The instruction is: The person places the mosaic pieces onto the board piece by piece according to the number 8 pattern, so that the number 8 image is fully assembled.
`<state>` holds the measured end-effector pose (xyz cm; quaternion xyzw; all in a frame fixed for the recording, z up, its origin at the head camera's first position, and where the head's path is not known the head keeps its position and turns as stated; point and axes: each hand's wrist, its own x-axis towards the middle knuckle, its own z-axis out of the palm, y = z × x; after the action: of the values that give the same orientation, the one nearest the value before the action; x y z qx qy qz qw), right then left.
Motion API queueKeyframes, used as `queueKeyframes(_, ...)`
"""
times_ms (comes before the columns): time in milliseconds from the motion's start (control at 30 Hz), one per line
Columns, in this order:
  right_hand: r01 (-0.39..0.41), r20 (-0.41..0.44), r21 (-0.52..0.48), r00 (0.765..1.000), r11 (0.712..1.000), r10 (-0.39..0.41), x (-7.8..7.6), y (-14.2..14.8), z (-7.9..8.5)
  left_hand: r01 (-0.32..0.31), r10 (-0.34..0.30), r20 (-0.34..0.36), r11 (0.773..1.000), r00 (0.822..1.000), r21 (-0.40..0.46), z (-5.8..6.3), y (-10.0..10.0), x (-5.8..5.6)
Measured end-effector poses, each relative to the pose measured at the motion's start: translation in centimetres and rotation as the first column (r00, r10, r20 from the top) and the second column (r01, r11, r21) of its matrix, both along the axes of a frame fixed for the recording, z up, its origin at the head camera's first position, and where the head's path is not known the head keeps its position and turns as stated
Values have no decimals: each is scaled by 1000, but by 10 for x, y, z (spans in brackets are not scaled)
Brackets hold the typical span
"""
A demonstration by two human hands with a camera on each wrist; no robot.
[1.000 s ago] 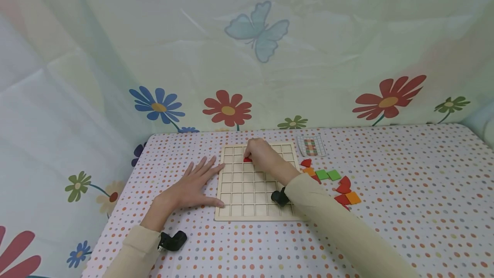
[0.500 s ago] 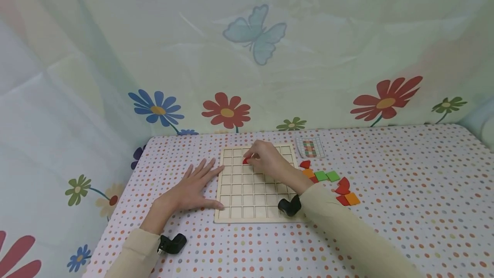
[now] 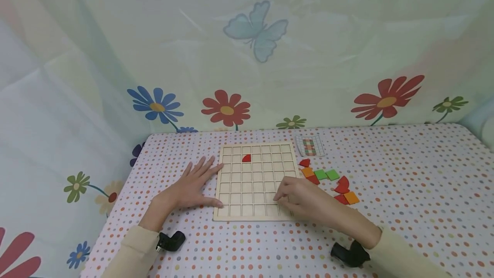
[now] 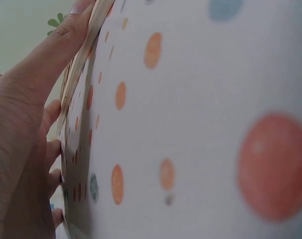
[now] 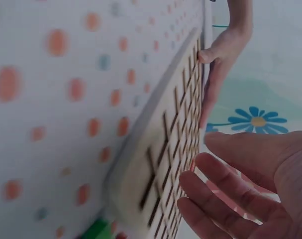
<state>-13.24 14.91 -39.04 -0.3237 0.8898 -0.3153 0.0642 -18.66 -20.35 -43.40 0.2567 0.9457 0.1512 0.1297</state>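
Note:
A light wooden grid board [image 3: 248, 187] lies on the table, and a red quarter-circle tile [image 3: 247, 158] sits in one cell near its back. My left hand [image 3: 189, 190] is spread flat at the board's left side, thumb and fingertip touching the edge; the left wrist view shows the thumb [image 4: 51, 57] on the rim. Over the front right of the board, my right hand [image 3: 306, 198] hovers with loosely bent fingers. Nothing shows between those fingers [image 5: 215, 191] in the right wrist view.
Right of the board lie loose tiles: red quarter-circles [image 3: 342, 185], orange squares [image 3: 351, 197] and green squares [image 3: 332, 175]. Behind them is a small printed pattern card [image 3: 310, 146]. A flowered curtain [image 3: 328, 55] hangs at the table's back edge.
My right hand has let go of the red quarter-circle tile in its cell and moved back toward the front right. My left hand has stayed at the board's edge.

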Motion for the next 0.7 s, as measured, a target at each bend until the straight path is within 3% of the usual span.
queueKeyframes(167,34,1,12,999,999,-34,9,25,-3,8,-8,4,1000,1000,0,-1,1,-2)
queueKeyframes(433,146,-102,108,986,983,-135,11,52,-11,9,-9,3,1000,1000,11,-3,1,1)
queueKeyframes(700,186,-46,62,982,981,-183,9,69,-19,-7,7,6,1000,1000,-6,-1,3,2)
